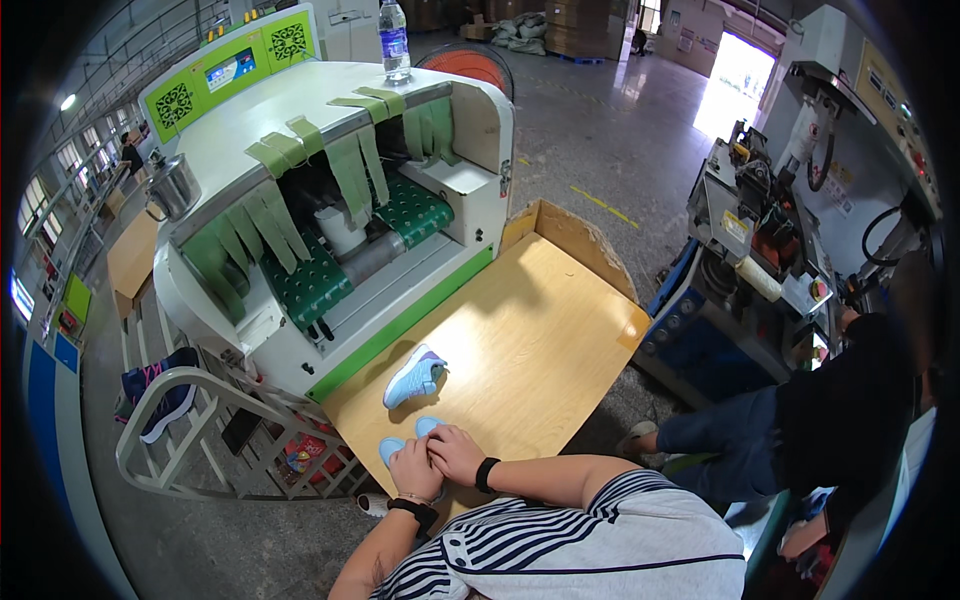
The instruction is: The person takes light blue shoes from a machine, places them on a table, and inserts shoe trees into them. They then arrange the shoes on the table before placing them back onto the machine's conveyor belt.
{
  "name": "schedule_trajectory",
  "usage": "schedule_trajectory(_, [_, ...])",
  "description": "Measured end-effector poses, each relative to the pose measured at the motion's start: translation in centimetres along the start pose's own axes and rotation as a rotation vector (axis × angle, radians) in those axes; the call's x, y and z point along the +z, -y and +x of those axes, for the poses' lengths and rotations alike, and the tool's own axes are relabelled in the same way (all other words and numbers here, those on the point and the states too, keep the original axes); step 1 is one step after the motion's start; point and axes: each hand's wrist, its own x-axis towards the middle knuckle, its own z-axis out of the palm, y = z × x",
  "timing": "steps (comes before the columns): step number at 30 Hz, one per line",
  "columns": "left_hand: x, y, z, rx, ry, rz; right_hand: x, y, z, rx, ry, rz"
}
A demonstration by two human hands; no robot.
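Note:
On the wooden tabletop (540, 330) in front of me, two light blue sneakers lie side by side, toes pointing away. Only the toe of the left sneaker (389, 448) and the toe of the right sneaker (427, 425) show well; my hands cover the rest. My left hand (414, 470) is closed over the left one, fingers bent. Beside it, my right hand (458, 456) has its fingers curled over the right one, and the fingertips of both hands meet. What the fingertips pinch is hidden. A third light blue sneaker (412, 378) rests on its side farther up the table.
A white and green conveyor machine (340, 330) with green strip curtains borders the table's far side. On it stand a water bottle (394, 45) and a metal pot (174, 187). A rack (190, 440) with a dark sneaker (160, 390) is at left. A co-worker (810, 420) stands by machinery at right.

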Motion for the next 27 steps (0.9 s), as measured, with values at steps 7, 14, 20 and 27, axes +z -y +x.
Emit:
schedule_trajectory(7, [0.02,0.17,-0.07,-0.002,-0.003,-0.001,0.13,-0.07,0.02,-0.01,-0.003,0.008])
schedule_trajectory(14, [0.09,0.14,-0.19,0.006,-0.014,0.004,0.04,-0.01,-0.06,-0.008,-0.006,0.002])
schedule_trajectory(20, [-0.42,-0.14,-0.07,-0.016,0.038,-0.027,-0.02,0.03,0.01,0.005,0.004,0.008])
schedule_trajectory(27, [0.14,0.36,-0.28,-0.018,0.043,0.014,0.23,-0.09,-0.06,-0.009,-0.004,0.006])
